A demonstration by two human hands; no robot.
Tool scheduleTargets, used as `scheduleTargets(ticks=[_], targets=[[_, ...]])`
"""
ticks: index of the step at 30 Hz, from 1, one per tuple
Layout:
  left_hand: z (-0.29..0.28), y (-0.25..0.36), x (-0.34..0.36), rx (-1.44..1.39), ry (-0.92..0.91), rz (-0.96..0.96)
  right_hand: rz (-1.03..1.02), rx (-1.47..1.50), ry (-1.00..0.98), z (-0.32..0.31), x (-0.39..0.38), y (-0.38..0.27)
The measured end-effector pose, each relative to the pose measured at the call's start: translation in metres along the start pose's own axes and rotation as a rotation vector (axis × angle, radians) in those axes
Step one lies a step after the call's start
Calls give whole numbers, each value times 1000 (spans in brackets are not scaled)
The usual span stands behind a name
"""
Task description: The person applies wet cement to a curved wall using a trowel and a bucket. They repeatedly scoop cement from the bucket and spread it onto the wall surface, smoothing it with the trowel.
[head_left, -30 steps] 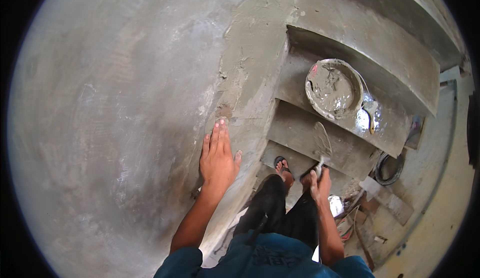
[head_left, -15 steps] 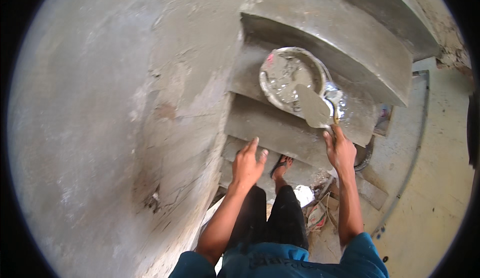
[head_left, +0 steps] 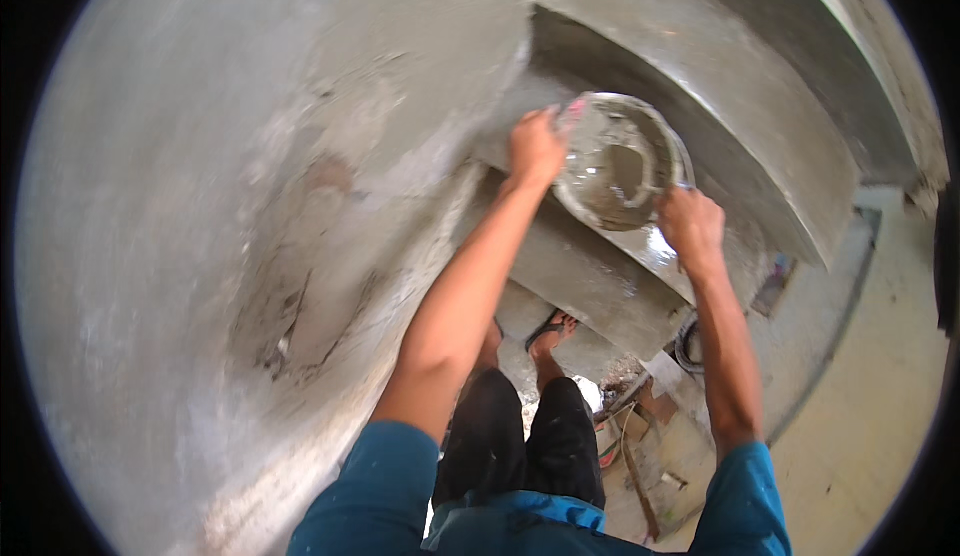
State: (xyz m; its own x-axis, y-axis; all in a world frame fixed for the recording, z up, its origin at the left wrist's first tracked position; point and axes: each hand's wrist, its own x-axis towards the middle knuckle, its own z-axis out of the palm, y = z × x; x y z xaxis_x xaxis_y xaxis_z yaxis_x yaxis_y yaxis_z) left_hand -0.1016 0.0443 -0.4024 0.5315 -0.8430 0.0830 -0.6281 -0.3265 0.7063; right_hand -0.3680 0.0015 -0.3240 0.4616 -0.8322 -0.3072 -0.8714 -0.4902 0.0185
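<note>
A round bucket (head_left: 668, 141) of wet grey mortar (head_left: 590, 171) stands on a stair step ahead of me. At its left rim is my left hand (head_left: 538, 148), fingers closed on the edge beside a pink-red mark. My right hand (head_left: 691, 222) is closed at the right side of the rim around the handle of a trowel, mostly hidden by the fist. The mortar-coated trowel blade (head_left: 627, 171) lies inside the bucket, over the mortar.
Curved concrete steps (head_left: 740, 106) rise beyond the bucket. A wall with patchy grey plaster (head_left: 200, 206) fills the left side. My sandalled foot (head_left: 552, 328) stands on a lower step. Coiled hose (head_left: 689, 344) and wood scraps (head_left: 655, 403) lie below, at the right.
My left hand has reached forward from near my body to the bucket's left rim. The right hand has moved up slightly, and the trowel blade has gone from over the rim into the bucket.
</note>
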Motion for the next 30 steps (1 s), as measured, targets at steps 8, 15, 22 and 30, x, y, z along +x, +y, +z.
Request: scheduleTargets(ticks=[8, 15, 22, 30], targets=[[19, 34, 18, 187, -141, -55, -34, 43, -15, 4, -19, -25], [21, 23, 33, 162, -305, -92, -36, 164, -107, 12, -26, -18], [-12, 16, 39, 34, -249, -135, -6, 666, -75, 37, -36, 14], [-112, 6, -95, -5, 149, 54, 81, 1020, 33, 95, -71, 18]])
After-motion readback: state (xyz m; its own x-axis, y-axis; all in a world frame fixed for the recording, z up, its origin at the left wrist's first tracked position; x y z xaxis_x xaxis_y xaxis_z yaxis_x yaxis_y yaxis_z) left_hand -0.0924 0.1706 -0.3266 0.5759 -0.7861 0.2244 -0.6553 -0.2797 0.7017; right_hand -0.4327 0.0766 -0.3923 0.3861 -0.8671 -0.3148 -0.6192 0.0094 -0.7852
